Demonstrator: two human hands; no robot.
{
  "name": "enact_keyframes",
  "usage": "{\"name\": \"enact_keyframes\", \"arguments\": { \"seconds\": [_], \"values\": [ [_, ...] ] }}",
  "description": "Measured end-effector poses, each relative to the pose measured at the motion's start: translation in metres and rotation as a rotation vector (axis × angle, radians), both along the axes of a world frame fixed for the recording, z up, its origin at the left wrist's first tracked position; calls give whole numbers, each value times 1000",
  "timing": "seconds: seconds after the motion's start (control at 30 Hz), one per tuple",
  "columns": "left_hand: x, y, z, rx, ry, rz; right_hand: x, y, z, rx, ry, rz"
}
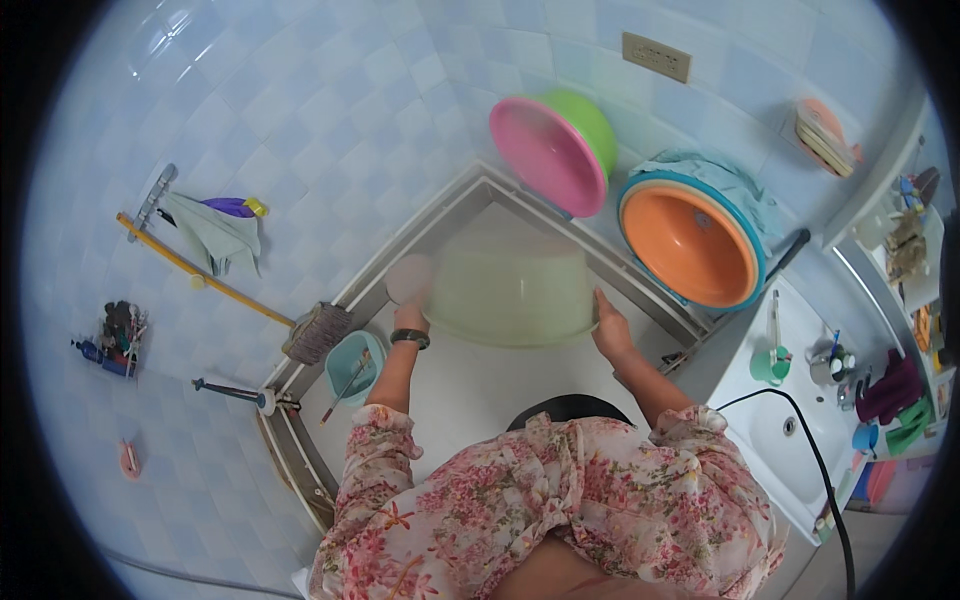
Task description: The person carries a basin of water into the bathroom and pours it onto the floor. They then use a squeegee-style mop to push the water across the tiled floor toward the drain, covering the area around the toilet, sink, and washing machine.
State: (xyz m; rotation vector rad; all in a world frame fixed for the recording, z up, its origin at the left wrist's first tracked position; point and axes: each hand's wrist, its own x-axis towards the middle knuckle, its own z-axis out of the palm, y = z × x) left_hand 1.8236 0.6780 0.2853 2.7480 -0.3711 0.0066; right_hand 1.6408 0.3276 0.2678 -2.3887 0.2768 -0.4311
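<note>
A pale green translucent plastic basin (510, 292) is held in front of me, its wide rim towards my body. My left hand (414, 309) grips the left end of the rim; a dark bangle circles that wrist. At the rim's right end, my right hand (611, 326) has its fingers against the edge. Beside my left hand shows a blurred pale pink round thing (409, 279), whose kind I cannot tell. Below the basin lies a white floor or tray (465, 382) with a raised grey border.
Pink (551, 157) and orange (686, 244) basins hang on the tiled wall. A light blue bucket (337, 360) and a mop head (322, 334) are at the left. The white washbasin (765, 442) with a green cup (769, 365) stands at the right.
</note>
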Motion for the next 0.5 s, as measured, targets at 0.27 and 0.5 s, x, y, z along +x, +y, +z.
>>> {"name": "enact_keyframes", "arguments": {
  "seconds": [0.27,0.5],
  "values": [
    [132,-37,-15,-247,-232,-209,97,-19,-10,19,-29,-75],
    [282,-102,-5,-306,-262,-426,174,-20,-15,48,59,-244]
  ]
}}
